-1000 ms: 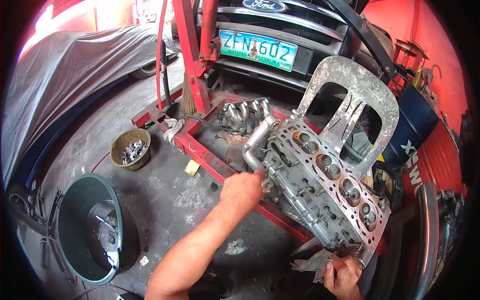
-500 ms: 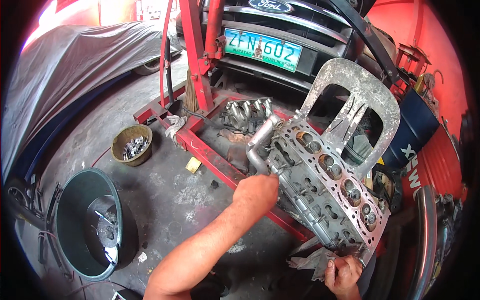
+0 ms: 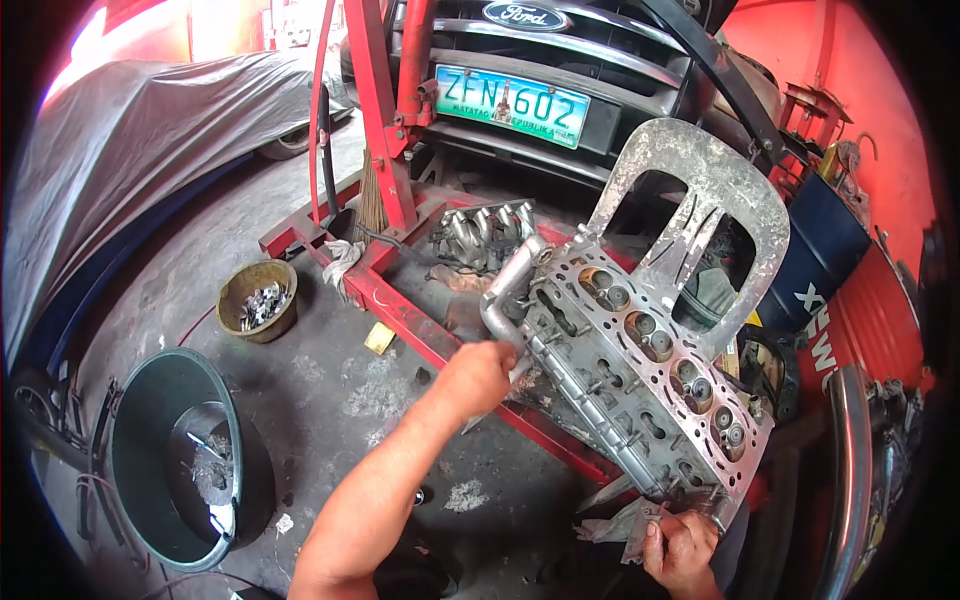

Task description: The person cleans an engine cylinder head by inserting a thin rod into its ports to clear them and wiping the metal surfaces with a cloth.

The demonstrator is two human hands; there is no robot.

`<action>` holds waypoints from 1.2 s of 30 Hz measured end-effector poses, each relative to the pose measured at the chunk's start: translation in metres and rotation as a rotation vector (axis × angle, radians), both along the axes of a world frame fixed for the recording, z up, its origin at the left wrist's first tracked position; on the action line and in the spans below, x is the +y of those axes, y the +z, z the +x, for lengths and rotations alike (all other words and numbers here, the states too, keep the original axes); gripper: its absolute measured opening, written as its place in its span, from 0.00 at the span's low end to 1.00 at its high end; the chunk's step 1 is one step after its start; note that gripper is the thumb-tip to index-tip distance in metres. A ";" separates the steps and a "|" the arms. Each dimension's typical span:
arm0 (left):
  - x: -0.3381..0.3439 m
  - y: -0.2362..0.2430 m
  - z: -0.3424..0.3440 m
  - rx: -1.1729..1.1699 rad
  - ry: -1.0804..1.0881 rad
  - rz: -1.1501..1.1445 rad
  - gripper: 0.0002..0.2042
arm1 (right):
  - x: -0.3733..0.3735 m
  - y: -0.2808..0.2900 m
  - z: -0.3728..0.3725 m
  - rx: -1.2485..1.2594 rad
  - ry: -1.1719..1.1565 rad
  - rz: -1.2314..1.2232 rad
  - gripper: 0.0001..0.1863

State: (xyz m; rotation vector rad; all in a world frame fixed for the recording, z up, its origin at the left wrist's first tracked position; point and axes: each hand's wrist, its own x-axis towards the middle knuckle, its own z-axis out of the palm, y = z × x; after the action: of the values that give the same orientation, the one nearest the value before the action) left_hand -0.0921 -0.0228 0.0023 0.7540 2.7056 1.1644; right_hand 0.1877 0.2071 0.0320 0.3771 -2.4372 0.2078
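A grey metal cylinder head (image 3: 650,390) lies tilted on a worn grey plastic chair (image 3: 655,150), its flat face with several round valve chambers turned up. A bent metal pipe (image 3: 503,300) runs along its far left side. My left hand (image 3: 478,378) is closed in a fist just left of the head, below the pipe's bend. Something thin and pale shows at its fingers, too little to name. My right hand (image 3: 683,552) is closed around the head's near end, beside a crumpled grey cloth (image 3: 605,528).
Red steel frame legs (image 3: 400,310) cross the floor behind the head. On the left stand a dark bucket (image 3: 130,440) with liquid and a small bowl (image 3: 230,318) of metal parts. An intake manifold (image 3: 480,230) sits before a parked vehicle. Blue and red drums (image 3: 825,235) stand right.
My left hand has drawn back leftward and slightly down, away from the head's side. My right hand stays at the near end. The whole view has shifted a little.
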 end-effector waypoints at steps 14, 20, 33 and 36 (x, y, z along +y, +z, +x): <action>0.013 -0.008 0.013 0.044 0.120 -0.142 0.09 | -0.008 0.021 -0.005 -0.011 0.053 0.084 0.05; 0.011 0.008 0.013 -0.002 0.067 -0.207 0.12 | -0.016 0.025 -0.008 -0.047 0.052 0.046 0.04; 0.022 0.009 0.002 0.071 -0.090 -0.039 0.11 | -0.031 0.018 -0.012 -0.060 0.008 0.138 0.03; 0.029 0.001 -0.007 0.024 -0.063 0.035 0.10 | -0.027 0.018 -0.013 -0.053 -0.013 0.175 0.03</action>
State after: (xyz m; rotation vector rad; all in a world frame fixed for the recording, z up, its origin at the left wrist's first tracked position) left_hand -0.0990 0.0063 0.0033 0.8573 2.6665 1.1989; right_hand 0.1747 0.1799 0.0498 0.4374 -2.5168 -0.0013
